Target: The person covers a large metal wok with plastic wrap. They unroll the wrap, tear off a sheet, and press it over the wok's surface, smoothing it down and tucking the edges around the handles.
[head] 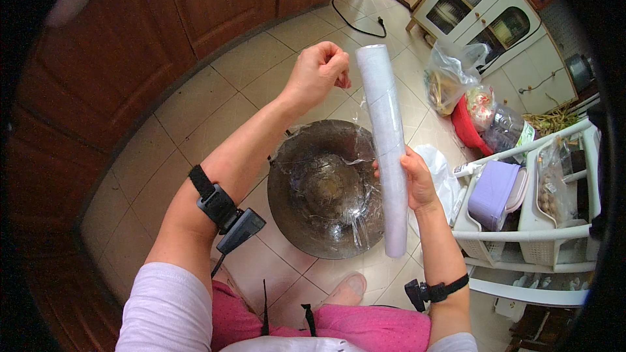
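My right hand (420,178) grips a long roll of clear plastic wrap (386,151) below its middle, thumb on the near side. The roll stands lengthwise in the view, right of a large dark metal wok (323,190) that rests on the tiled floor. Thin clear film stretches from the roll across the wok, with creases and glare on it. Left of the roll's far end, my left hand (323,70) is raised with its fingers curled in; whether film is pinched between them cannot be told.
Brown wooden cabinets (171,9) line the left. A black cable (359,34) lies on the floor ahead. Right are plastic bags (447,78), a red basin (464,124), a white rack (523,234) with a purple container (494,195), and a white cabinet (481,19). My feet are close to the wok.
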A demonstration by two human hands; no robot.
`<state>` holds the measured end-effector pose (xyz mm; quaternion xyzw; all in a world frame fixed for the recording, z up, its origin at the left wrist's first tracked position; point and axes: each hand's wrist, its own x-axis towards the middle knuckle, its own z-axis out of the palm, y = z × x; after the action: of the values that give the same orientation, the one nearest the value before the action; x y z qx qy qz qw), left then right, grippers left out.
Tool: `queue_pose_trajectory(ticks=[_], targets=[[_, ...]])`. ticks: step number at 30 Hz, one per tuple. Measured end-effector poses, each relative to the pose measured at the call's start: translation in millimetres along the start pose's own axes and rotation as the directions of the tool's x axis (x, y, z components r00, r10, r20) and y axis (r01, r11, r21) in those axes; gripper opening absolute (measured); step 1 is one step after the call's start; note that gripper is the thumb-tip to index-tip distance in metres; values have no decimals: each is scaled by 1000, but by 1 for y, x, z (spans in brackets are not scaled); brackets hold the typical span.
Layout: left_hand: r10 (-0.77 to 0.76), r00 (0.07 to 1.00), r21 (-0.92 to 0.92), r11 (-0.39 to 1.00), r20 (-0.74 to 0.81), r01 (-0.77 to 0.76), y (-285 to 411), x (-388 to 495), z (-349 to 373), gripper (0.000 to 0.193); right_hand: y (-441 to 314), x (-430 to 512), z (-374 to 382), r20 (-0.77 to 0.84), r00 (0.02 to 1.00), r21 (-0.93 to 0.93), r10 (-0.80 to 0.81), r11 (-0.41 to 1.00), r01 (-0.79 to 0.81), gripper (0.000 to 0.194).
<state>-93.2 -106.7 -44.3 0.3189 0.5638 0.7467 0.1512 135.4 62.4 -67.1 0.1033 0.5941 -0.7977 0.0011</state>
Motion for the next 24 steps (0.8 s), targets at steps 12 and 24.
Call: queue_pose_trajectory(ticks=[12,24], targets=[[72,989,-53,996,128,-65,6,-4,-4,6,-2,-3,1,41,998,24,47,999,-48,54],[106,951,506,827,290,-247,16,-5,4,35,-1,0,2,6,998,40,57,998,-57,54]])
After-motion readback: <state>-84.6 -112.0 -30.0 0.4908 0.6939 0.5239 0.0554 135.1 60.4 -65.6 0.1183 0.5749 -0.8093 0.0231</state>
